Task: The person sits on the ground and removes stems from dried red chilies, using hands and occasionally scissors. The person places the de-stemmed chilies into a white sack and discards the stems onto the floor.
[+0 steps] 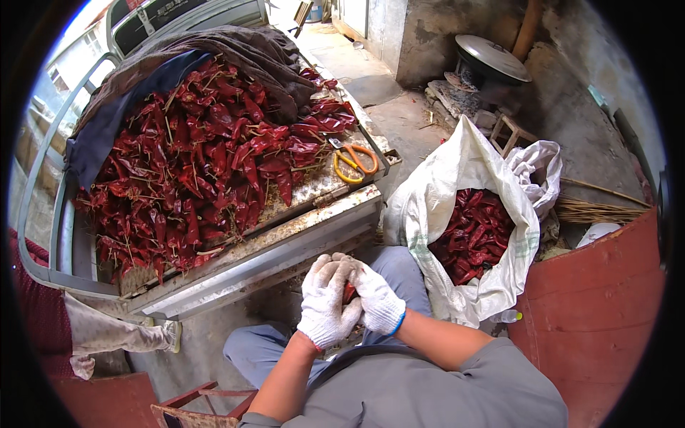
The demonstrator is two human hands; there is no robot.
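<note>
My left hand [325, 303] and my right hand [378, 298], both in white knit gloves with dirty fingertips, are brought together above my lap. Between them a bit of a dried red chili pepper [349, 292] shows; the fingers cover the rest. Ahead and to the left, a big heap of dried red chili peppers [200, 164] lies on a truck bed [285, 221]. Scissors [354, 162] with one orange and one yellow handle rest at the bed's right corner. To my right stands an open white woven sack [524, 250] with red chili peppers [474, 232] inside.
A dark cloth [235, 50] covers the heap's back. At far right are a lidded wok [492, 57], a bundle of sticks [596, 211] and a red board [592, 307]. Another person's leg [118, 324] is at left. A wooden chair [200, 410] stands below it.
</note>
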